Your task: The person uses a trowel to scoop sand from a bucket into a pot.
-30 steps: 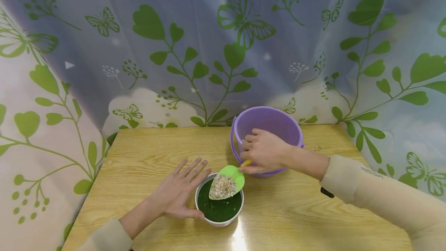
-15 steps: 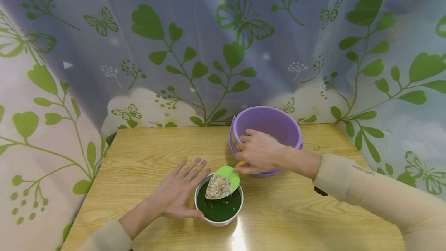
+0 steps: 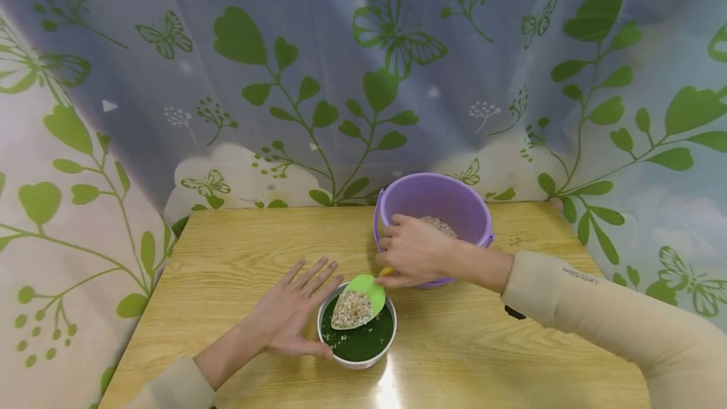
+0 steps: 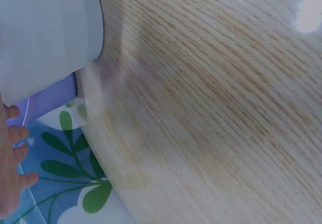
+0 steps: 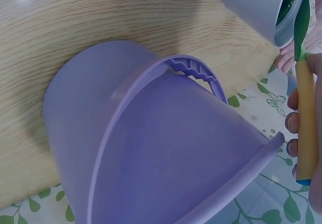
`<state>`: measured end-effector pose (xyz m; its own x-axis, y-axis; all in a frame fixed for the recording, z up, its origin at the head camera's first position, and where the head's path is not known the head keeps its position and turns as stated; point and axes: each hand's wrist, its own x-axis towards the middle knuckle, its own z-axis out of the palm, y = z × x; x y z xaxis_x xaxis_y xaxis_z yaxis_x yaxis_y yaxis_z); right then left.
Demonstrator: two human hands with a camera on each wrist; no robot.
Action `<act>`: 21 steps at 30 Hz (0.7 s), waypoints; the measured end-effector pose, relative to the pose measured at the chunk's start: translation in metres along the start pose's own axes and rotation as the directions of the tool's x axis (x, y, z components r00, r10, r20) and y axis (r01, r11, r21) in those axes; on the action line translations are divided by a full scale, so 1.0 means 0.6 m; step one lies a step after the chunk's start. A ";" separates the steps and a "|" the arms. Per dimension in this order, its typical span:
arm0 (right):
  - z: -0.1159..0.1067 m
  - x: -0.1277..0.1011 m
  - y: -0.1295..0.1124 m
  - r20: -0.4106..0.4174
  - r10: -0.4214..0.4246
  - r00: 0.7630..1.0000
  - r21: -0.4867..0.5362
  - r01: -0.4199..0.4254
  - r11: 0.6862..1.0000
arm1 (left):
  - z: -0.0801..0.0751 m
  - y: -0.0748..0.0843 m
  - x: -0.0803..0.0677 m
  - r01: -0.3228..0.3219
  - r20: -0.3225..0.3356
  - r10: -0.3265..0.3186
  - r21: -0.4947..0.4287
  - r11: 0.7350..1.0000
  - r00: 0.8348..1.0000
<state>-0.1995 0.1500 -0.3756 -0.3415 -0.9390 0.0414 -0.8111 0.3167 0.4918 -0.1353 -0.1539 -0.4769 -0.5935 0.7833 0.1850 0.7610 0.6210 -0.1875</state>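
Note:
A small white pot filled with dark green material stands on the wooden table. My left hand lies flat with straight fingers against the pot's left side. My right hand grips the yellow handle of a green scoop. The scoop holds pale grainy gravel and hovers over the pot. Behind the right hand stands a purple bucket with more gravel inside. The left wrist view shows the pot's white wall and the fingertips.
A curtain with green leaves and butterflies hangs round the table's back and sides. The table's edge shows in the left wrist view. The bucket's folded handle faces the pot.
My right hand has carried the loaded scoop leftward, further over the pot. The left hand and the pot have stayed put.

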 end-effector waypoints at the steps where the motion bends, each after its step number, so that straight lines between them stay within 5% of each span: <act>1: -0.001 0.001 0.000 0.004 0.001 1.000 -0.001 -0.001 1.000 | 0.000 0.000 0.000 -0.001 0.001 0.001 -0.001 1.000 1.000; 21: -0.019 0.019 -0.003 0.067 -0.015 0.998 0.017 0.014 1.000 | -0.006 0.002 0.001 0.002 0.004 -0.001 -0.022 1.000 1.000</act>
<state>-0.1967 0.1371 -0.3664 -0.3602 -0.9326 -0.0241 -0.8237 0.3058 0.4774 -0.1337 -0.1532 -0.4734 -0.5957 0.7825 0.1814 0.7657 0.6214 -0.1659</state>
